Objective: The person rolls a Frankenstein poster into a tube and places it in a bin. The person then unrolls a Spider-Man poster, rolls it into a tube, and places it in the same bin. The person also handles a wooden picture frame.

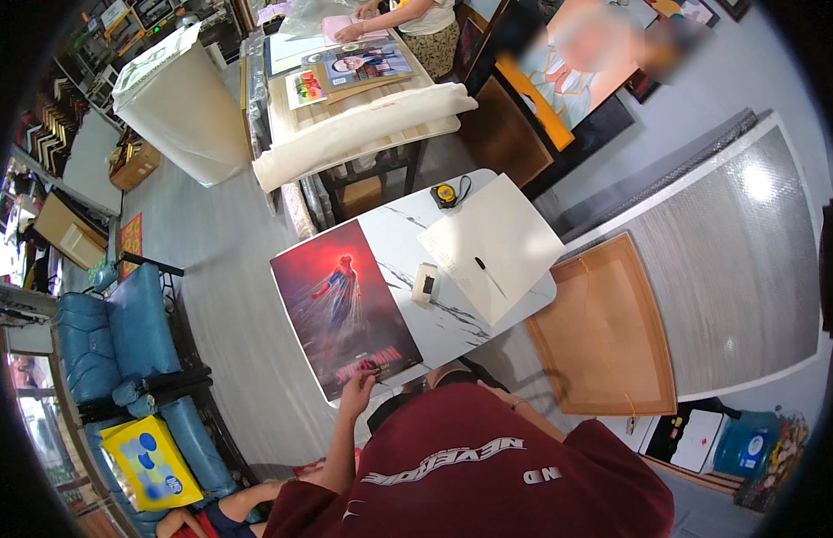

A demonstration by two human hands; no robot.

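My left hand (357, 392) is at the near edge of a red and dark poster (331, 309) with a costumed figure on it. Its fingers are bent together around or against something small and dark that I cannot make out. Low by my lap, just off the table's near edge, lies my right hand (497, 392), partly hidden, fingers stretched out and holding nothing visible. The poster covers the left part of a white marble-patterned table (394, 235). Right of it stands a small white box-shaped device (424, 283) with a dark window. A black pen (490, 276) rests on a large white sheet (510, 238).
A yellow and black tape measure (446, 195) sits at the table's far edge. Beyond, a long pale roll (362, 134) crosses another table where a person's hands (352, 32) work. A brown framed panel (605, 332) leans at the right; blue seats (138, 323) stand left.
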